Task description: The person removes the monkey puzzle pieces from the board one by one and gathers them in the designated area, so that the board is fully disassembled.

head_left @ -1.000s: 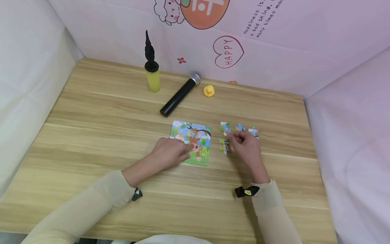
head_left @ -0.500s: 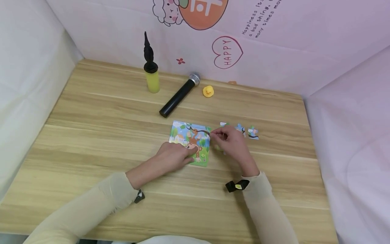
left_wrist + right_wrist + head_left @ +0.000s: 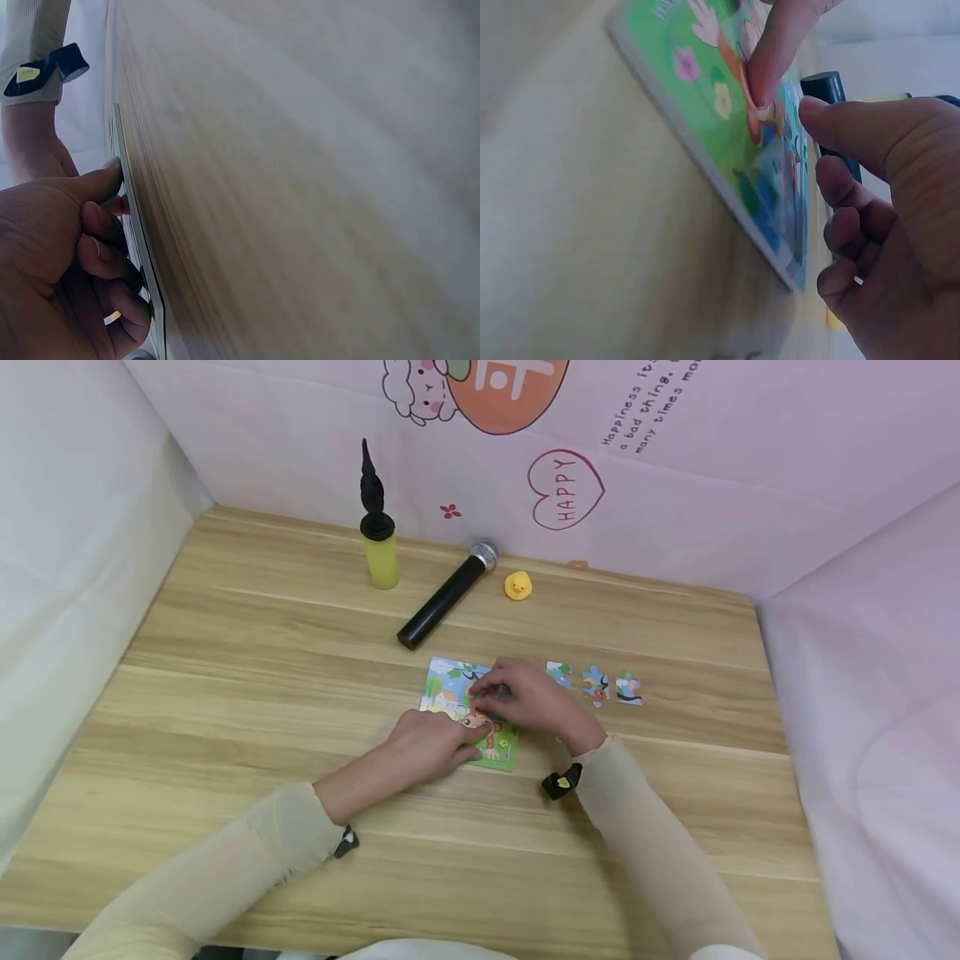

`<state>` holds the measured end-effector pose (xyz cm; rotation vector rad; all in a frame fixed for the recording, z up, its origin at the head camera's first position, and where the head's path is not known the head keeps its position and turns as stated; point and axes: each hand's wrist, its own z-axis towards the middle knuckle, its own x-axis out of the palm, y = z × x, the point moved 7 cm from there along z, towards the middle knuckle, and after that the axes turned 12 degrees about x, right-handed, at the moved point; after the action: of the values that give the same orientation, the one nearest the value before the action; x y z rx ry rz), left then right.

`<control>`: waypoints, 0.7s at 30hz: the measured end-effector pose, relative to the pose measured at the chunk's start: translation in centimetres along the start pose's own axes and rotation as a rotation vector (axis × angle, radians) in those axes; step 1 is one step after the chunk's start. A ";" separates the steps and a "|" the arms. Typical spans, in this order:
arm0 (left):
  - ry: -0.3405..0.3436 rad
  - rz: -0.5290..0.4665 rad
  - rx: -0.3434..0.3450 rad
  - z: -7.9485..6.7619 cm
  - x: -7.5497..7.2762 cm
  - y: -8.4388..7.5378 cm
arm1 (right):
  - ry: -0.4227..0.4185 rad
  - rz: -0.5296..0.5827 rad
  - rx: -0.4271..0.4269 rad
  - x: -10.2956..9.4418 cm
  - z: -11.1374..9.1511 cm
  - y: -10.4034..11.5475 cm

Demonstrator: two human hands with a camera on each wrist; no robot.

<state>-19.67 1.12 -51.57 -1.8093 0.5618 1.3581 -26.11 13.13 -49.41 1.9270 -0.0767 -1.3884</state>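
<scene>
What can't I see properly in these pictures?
Middle of the puzzle, head view: covered by the left hand and right hand.
Puzzle's picture, left wrist view: seen nearly edge-on.
Orange drawing, head view: cut off by the top edge.
Microphone, right wrist view: partly behind the right hand.
Whether the right hand holds anything, head view: too small.

Looks like a small cloth-walled booth; home or lab, can't tell. White cloth point(image 3: 75, 543) hangs at L of frame, pale sheet point(image 3: 885, 693) at R, plus printed backdrop point(image 3: 712, 518) across top w/ cartoon sheep point(image 3: 417, 393) & "HAPPY" heart point(image 3: 566, 491). Wood-grain table point(image 3: 187, 693) fills ctr.; wrist-worn cam point(image 3: 561, 782), lower ctr., suggests a recording setup.
</scene>
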 end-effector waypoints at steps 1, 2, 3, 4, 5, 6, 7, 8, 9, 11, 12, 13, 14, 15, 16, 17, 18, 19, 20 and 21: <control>0.000 -0.001 -0.001 0.0 0.0 0.0 | 0.019 -0.009 -0.008 0.1 0.3 0.2; -0.002 0.000 0.000 0.0 0.0 0.1 | 0.035 -0.019 -0.016 0.1 0.6 0.5; -0.003 0.001 0.000 -0.1 0.0 0.1 | 0.049 -0.026 -0.022 0.2 0.8 0.7; -0.007 0.000 0.003 -0.1 0.0 0.1 | 0.060 -0.036 -0.028 0.2 1.1 0.9; -0.009 0.001 0.005 -0.1 0.0 0.1 | 0.072 -0.038 -0.031 0.2 1.3 1.1; -0.013 0.001 0.007 -0.2 0.0 0.1 | 0.083 -0.040 -0.033 0.3 1.4 1.3; -0.015 0.005 0.011 -0.1 0.0 0.1 | 0.091 -0.039 -0.033 0.4 1.5 1.3; -0.018 0.010 0.016 -0.1 0.0 0.0 | 0.096 -0.040 -0.032 0.5 1.6 1.3; -0.020 0.015 0.019 -0.1 -0.1 0.0 | 0.100 -0.041 -0.032 0.6 1.7 1.3; -0.021 0.024 0.023 -0.1 -0.1 0.0 | 0.106 -0.039 -0.034 0.8 1.9 1.2; -0.019 0.026 0.024 -0.1 -0.1 0.0 | 0.107 -0.039 -0.037 0.9 2.0 1.1; -0.017 0.029 0.023 -0.1 -0.1 0.0 | 0.108 -0.038 -0.038 1.0 2.0 1.0; -0.014 0.028 0.021 -0.1 -0.1 0.0 | 0.109 -0.038 -0.039 1.0 2.1 0.9; -0.010 0.027 0.017 0.0 0.0 0.1 | 0.109 -0.038 -0.042 1.1 2.1 0.9; -0.008 0.027 0.013 0.0 0.0 0.1 | 0.110 -0.038 -0.043 1.1 2.1 0.9; -0.005 0.025 0.011 0.0 0.0 0.1 | 0.110 -0.040 -0.045 1.1 2.1 0.9; -0.003 0.027 0.009 0.0 0.0 0.1 | 0.110 -0.042 -0.046 1.1 2.1 0.9; 0.000 0.029 0.006 0.0 0.0 0.2 | 0.109 -0.043 -0.048 1.1 2.1 1.0; 0.001 0.029 0.004 0.0 0.1 0.2 | 0.109 -0.043 -0.049 1.1 2.1 1.0; 0.003 0.031 0.004 0.0 0.1 0.2 | 0.108 -0.043 -0.049 1.1 2.1 1.0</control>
<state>-19.81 1.04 -51.72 -1.8067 0.5954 1.3744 -27.05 10.83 -49.95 1.9699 0.0503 -1.2991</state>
